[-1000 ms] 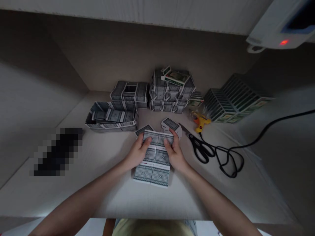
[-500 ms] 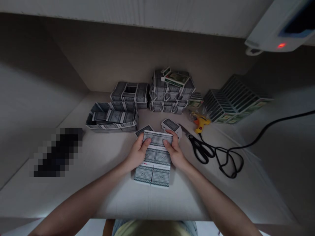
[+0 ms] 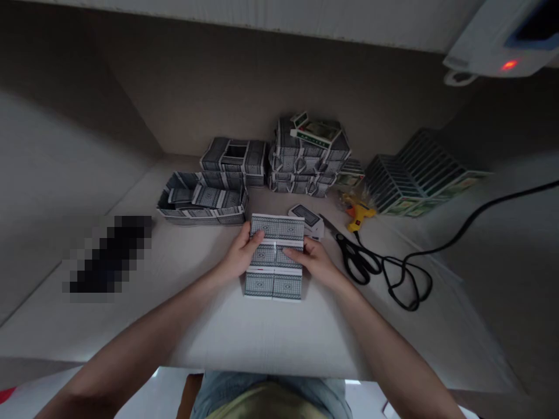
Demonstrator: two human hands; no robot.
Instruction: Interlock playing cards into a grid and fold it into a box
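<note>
A flat printed cardboard sheet (image 3: 274,284), patterned green-grey with white bands, lies on the white table (image 3: 262,337) in front of me. Its far panel (image 3: 278,227) is lifted and bent toward me. My left hand (image 3: 239,256) grips the sheet's left edge, thumb on top near the fold. My right hand (image 3: 315,263) holds the right edge, with fingers pressed on the middle panel. Both hands are closed on the sheet.
Behind it stand an open patterned tray (image 3: 201,205), stacked folded boxes (image 3: 234,161) and a taller stack (image 3: 311,156). A small deck-like box (image 3: 307,216), black scissors (image 3: 356,256), a yellow glue gun (image 3: 358,214) with black cable (image 3: 410,279), and rows of boxes (image 3: 414,180) lie right.
The far panel of the sheet has been folded up and toward me. My right hand slid from the far edge down to the middle panel. The view shifted slightly.
</note>
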